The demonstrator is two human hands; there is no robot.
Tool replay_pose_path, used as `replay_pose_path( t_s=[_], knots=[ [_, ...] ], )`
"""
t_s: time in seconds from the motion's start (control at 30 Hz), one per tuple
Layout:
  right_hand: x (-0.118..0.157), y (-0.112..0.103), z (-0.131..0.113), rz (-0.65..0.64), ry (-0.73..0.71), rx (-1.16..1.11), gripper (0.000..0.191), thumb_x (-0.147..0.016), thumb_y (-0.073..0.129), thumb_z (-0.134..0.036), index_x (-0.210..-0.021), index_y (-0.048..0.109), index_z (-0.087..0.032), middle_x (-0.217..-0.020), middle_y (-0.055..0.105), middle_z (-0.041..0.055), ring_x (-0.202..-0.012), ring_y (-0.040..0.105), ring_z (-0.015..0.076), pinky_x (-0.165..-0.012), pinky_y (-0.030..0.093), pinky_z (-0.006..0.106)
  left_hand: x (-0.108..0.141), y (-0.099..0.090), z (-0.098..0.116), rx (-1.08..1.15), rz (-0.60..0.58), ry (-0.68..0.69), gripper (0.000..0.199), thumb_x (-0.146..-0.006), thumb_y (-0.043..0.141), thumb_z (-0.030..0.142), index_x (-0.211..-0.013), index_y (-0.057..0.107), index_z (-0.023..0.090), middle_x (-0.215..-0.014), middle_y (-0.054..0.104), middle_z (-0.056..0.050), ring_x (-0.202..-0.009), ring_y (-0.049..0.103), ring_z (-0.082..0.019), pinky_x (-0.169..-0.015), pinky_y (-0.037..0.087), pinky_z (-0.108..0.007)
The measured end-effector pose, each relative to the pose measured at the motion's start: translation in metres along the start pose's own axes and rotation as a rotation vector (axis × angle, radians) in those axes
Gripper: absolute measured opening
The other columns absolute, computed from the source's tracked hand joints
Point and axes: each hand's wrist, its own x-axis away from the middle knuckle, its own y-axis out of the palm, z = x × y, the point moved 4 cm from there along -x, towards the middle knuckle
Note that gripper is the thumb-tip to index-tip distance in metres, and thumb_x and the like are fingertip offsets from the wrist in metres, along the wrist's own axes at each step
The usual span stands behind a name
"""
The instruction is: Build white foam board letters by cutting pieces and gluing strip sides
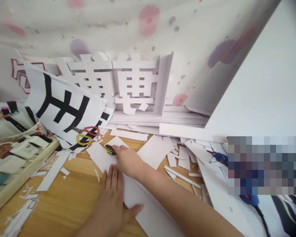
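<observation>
Across the middle of the worktop [76, 187], both hands meet over a long white strip [154, 214] that runs diagonally from upper left to lower right. The left hand [111, 197] comes up from the bottom edge, palm down and opened out flat; its fingers lie close together and point away from the person, while the thumb spreads to the right over the strip. It grips nothing and rests at the strip's left edge.

The right hand [129, 159] reaches in from the lower right, its forearm slanting over the strip, and the wrist sits just beyond the left fingertips. Its fingers are closed around a yellow-and-black cutter [110, 149], which points to the upper left, low over the white material. Whether the blade touches it, I cannot tell.

To the left of the cutter lie scissors [82, 131] with one red and one yellow handle, against a sheet printed with black strokes [66, 107]. White offcuts [184, 158] are scattered on both sides. Behind stand white cut-out characters [135, 77], and at the right is a blue tool [250, 198] with a black cord, partly hidden by pixelation.
</observation>
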Motion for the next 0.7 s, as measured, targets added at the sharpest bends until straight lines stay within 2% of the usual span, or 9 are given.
replay_pose_path(
  t_s=[0.17, 0.3, 0.7],
  knots=[
    [-0.0025, 0.0031, -0.0043, -0.003, 0.025, 0.021, 0.035, -0.085, 0.040, -0.017, -0.120, 0.043, -0.012, -0.099, 0.061, 0.0112, -0.079, 0.062, 0.0206, -0.064, 0.046, 0.030, -0.0016, -0.0033, 0.0000, 0.008, -0.002, 0.000, 0.097, -0.062, 0.046, 0.074, -0.122, 0.044, -0.003, -0.128, 0.045, -0.028, -0.128, 0.030, -0.040, -0.103, 0.027, -0.053],
    [-0.0024, 0.0040, -0.0070, -0.006, 0.017, 0.030, 0.035, -0.085, 0.040, -0.017, -0.120, 0.043, -0.012, -0.098, 0.061, 0.0108, -0.076, 0.062, 0.0205, -0.062, 0.046, 0.030, -0.0035, -0.0058, 0.0014, 0.003, 0.003, 0.017, 0.097, -0.061, 0.047, 0.073, -0.120, 0.045, -0.004, -0.126, 0.046, -0.030, -0.125, 0.033, -0.041, -0.101, 0.028, -0.054],
    [-0.0037, 0.0006, -0.0011, -0.006, 0.003, 0.030, 0.032, -0.086, 0.039, -0.019, -0.117, 0.045, -0.014, -0.098, 0.061, 0.0095, -0.081, 0.061, 0.0199, -0.064, 0.045, 0.029, -0.0038, -0.0063, 0.0026, -0.025, 0.013, 0.011, 0.103, -0.061, 0.043, 0.076, -0.121, 0.042, -0.007, -0.125, 0.045, -0.032, -0.125, 0.032, -0.042, -0.101, 0.026, -0.055]
  ],
)
